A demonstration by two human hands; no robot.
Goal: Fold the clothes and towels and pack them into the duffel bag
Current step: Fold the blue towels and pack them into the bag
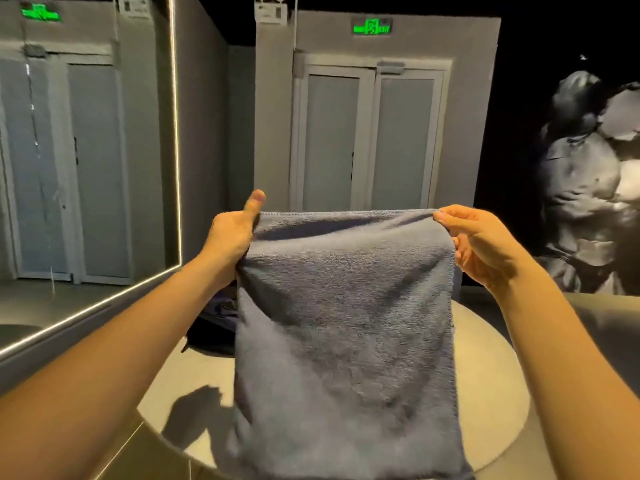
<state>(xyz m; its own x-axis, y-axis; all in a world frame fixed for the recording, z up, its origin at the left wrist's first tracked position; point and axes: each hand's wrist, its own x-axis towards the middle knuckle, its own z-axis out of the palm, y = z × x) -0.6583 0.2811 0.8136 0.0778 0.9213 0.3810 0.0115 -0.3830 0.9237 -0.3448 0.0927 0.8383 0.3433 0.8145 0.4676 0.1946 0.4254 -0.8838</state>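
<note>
Hanging grey towel, soft and plush, top corners pinched by left hand, right hand fingers

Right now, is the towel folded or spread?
Spread, hanging: left hand and right hand grip the grey towel by its top corners. Doubled? Cannot tell.

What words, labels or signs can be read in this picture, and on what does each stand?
"EXIT", only faintly legible: green lit sign above the grey double door.
Reflected green sign in the mirror: too blurred to read.
White emergency-lamp box: print too small to read.
Grey terry towel: no text.
</note>
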